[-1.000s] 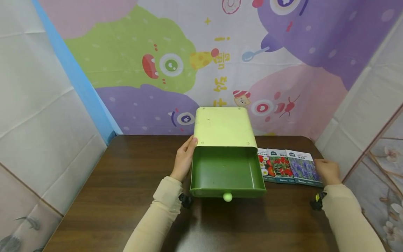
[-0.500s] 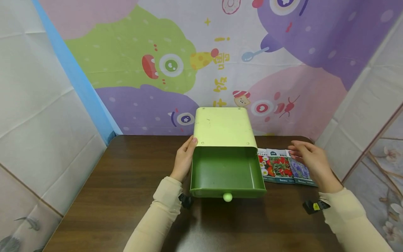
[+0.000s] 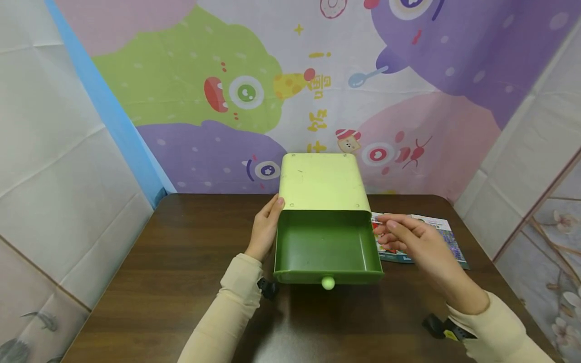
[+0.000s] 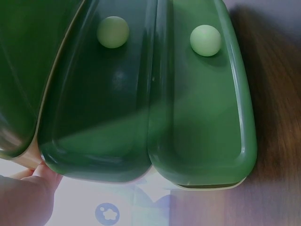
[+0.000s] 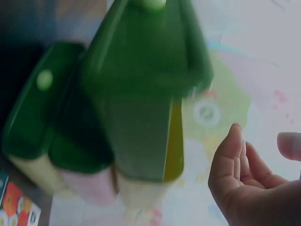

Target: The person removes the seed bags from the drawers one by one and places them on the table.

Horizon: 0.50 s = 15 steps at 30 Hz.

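Note:
A small desktop drawer cabinet with a pale yellow-green top stands mid-table. Its green top drawer is pulled out, and nothing lies inside. Two more green drawer fronts with round pale knobs, a middle drawer and a bottom drawer, sit closed in the left wrist view. My left hand rests along the cabinet's left side, thumb near its top front corner. My right hand hovers with bent, loose fingers just right of the cabinet, holding nothing. It partly hides the flower seed packets.
The brown wooden table reaches back to a cartoon-printed cloth. White panels border the left side, with similar panels on the right. Seed packets lie close beside the cabinet's right side.
My right hand has moved left from the packets' right end to the cabinet's side, and its curled fingers have loosened. My left hand and the pulled-out drawer have stayed put.

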Motion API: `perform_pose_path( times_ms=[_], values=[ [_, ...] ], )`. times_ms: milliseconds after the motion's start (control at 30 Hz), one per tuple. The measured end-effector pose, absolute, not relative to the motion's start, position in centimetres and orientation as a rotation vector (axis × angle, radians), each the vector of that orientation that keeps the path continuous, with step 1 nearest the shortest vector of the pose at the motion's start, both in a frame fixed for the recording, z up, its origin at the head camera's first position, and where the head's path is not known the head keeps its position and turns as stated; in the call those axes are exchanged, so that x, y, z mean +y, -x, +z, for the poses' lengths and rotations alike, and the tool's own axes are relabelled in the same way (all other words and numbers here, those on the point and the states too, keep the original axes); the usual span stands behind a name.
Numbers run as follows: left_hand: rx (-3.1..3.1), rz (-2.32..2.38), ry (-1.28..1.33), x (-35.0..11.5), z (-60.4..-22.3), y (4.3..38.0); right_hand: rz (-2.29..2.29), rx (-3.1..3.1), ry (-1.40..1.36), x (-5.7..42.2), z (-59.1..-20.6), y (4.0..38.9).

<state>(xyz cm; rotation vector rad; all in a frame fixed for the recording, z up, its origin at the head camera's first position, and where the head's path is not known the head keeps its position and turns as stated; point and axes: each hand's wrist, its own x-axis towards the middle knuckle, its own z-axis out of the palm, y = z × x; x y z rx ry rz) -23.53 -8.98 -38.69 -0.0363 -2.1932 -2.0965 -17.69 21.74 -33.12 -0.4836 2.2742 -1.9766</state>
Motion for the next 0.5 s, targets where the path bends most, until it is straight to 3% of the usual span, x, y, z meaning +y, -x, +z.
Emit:
perform_pose_path(
  times_ms=[167, 500],
  values=[
    [-2.202, -2.097, 0.037, -8.9, -38.7, 23.5, -1.918, 2.149, 0.648, 20.3, -33.1, 16.2],
    [-2.199, -2.100, 0.034, -9.0, -39.1, 23.8, -1.860, 1.814, 0.711, 18.7, -34.3, 14.6]
  ],
)
